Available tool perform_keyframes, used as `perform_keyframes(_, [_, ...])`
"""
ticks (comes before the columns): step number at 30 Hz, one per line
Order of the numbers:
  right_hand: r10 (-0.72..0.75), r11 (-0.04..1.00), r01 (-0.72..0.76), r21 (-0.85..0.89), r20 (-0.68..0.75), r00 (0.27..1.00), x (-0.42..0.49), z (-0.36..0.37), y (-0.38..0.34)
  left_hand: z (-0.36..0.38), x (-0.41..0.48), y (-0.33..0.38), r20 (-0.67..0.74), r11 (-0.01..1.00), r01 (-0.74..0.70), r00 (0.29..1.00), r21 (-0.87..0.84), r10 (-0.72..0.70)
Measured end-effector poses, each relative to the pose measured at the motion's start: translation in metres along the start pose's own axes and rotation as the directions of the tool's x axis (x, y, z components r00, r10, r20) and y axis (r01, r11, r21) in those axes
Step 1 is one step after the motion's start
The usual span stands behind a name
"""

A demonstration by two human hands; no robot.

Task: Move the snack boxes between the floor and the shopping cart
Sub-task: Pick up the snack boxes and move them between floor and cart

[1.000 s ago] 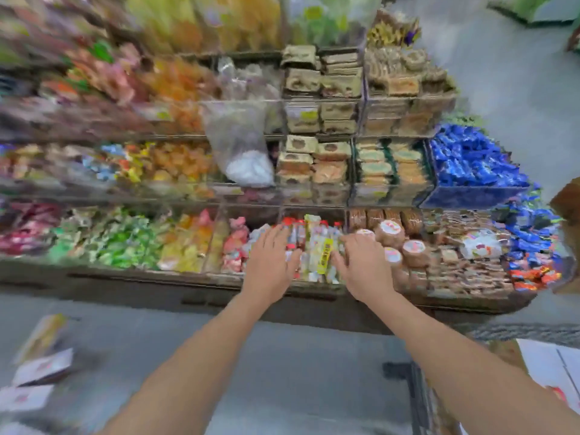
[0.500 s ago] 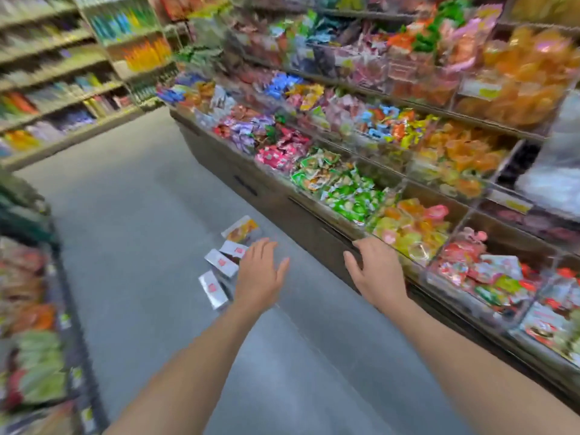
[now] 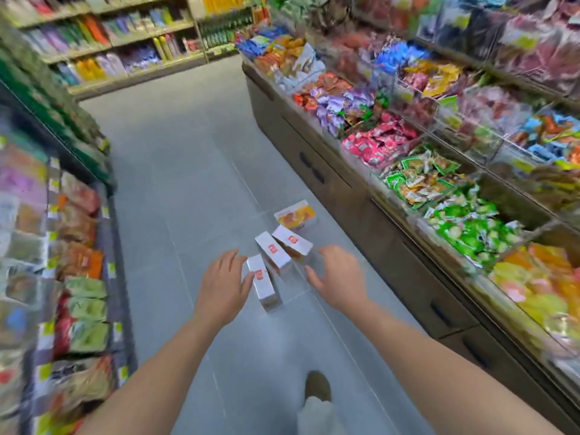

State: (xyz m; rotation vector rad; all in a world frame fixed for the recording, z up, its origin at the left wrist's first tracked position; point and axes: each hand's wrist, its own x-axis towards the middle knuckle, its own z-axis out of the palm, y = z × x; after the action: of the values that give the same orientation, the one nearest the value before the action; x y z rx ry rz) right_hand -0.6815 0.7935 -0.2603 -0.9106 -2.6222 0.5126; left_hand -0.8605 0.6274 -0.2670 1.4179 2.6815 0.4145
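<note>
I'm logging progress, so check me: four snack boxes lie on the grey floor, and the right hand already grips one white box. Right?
Not quite. In the head view the right hand is open and grips nothing; it hovers beside the white, red-labelled cardboard snack boxes. All four boxes do lie on the grey floor.

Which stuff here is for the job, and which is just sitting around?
For the job: three white boxes and the orange box on the floor; left hand and right hand, both open above them.

Just there: snack bins, left shelf, far shelves, shoe.
</note>
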Motion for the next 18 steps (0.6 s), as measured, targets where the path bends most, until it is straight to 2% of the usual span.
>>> perform_keyframes(6, [0.041,0.998,-0.043,0.037,0.057,0.998,0.070,0.071,-0.020,0.017,0.057,-0.071,0.065,0.999,0.034,0.997,0.004,-0.034])
perform_keyframes(9, [0.078,0.996,-0.083,0.038,0.116,0.990,0.096,0.100,-0.033,0.017,0.084,-0.102,0.093,1.000,0.010,0.996,-0.018,-0.008])
perform_keyframes(14, [0.166,0.984,-0.172,0.033,0.149,0.975,0.134,0.149,-0.055,0.022,0.140,-0.163,0.159,0.994,-0.104,0.982,-0.021,0.106])
perform_keyframes(18, [0.311,0.950,-0.309,-0.034,0.117,0.943,0.156,0.187,-0.074,0.035,0.189,-0.214,0.228,0.972,-0.236,0.945,-0.022,0.234])
